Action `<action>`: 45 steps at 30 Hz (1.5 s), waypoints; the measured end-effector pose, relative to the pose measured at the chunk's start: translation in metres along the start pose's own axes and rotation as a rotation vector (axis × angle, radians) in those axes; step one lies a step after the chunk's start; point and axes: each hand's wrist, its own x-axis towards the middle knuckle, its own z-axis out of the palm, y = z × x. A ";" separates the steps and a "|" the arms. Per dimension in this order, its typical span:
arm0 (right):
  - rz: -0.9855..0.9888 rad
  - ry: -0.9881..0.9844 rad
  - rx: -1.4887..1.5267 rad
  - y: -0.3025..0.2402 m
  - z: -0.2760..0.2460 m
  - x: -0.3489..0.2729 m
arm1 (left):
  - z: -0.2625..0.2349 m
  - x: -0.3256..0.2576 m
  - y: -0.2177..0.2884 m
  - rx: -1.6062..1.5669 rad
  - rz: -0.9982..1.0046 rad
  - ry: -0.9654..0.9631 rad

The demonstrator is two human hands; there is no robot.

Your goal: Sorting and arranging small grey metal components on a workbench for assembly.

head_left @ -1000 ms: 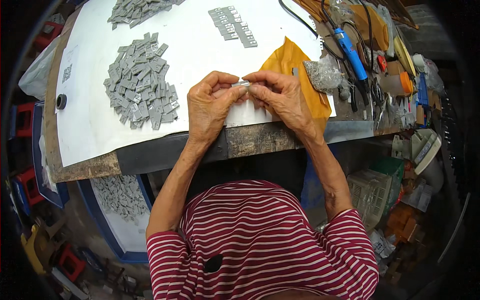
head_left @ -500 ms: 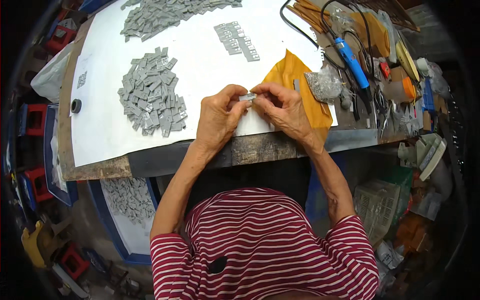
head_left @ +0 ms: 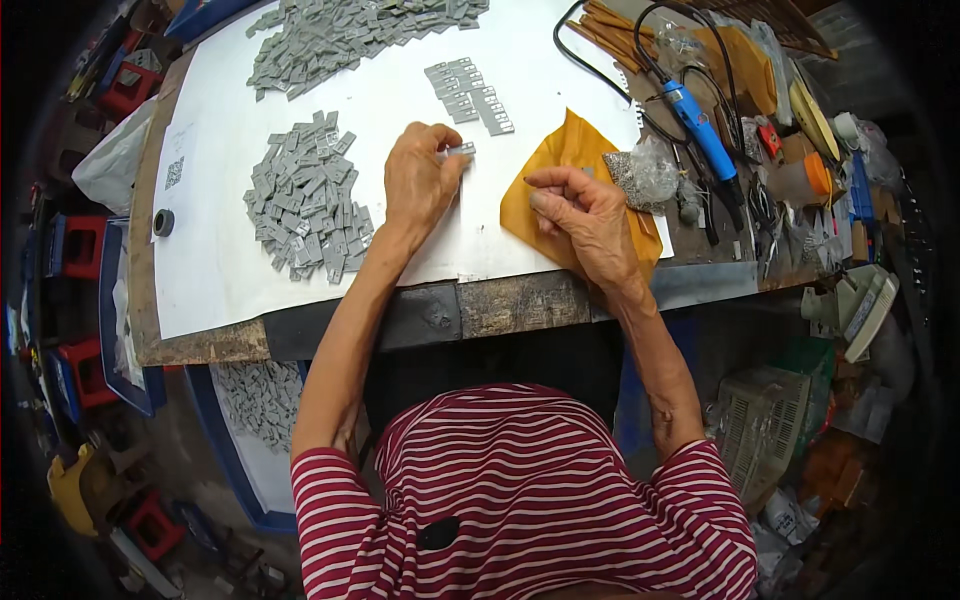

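My left hand [head_left: 418,185] is closed in a pinch on a small flat grey piece [head_left: 458,151], raised over the white sheet [head_left: 400,270]. Just beyond it lie overlapping rows of similar grey pieces [head_left: 468,92]. My right hand [head_left: 590,220] hovers above an orange-yellow sheet [head_left: 535,200], thumb and forefinger pressed together; whatever may be between them is too small to make out. Beside that hand rests a clear plastic bag [head_left: 655,175] next to many tiny metal parts [head_left: 622,172]. A loose pile of grey pieces [head_left: 305,195] lies left of my left hand.
A larger grey pile [head_left: 350,45] covers the far left. At the right lie a blue electric screwdriver [head_left: 700,125] with a black cable, pliers and an orange-capped jar [head_left: 800,182]. A black ring [head_left: 163,222] sits at the left edge. Below the table is a blue tray [head_left: 215,420] of grey parts.
My hands have come apart. The left has moved forward with the grey piece towards the rows; the right has let go of the piece and drawn slightly right over the orange-yellow sheet.
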 end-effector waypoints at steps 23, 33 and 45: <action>0.071 -0.011 0.052 -0.011 -0.019 -0.021 | 0.015 0.010 -0.005 0.143 -0.057 0.024; 0.060 0.016 0.040 -0.013 -0.016 -0.024 | 0.016 0.008 -0.014 0.081 0.002 0.042; 0.091 -0.015 0.082 -0.004 -0.021 -0.021 | 0.020 0.021 -0.007 0.096 -0.034 0.054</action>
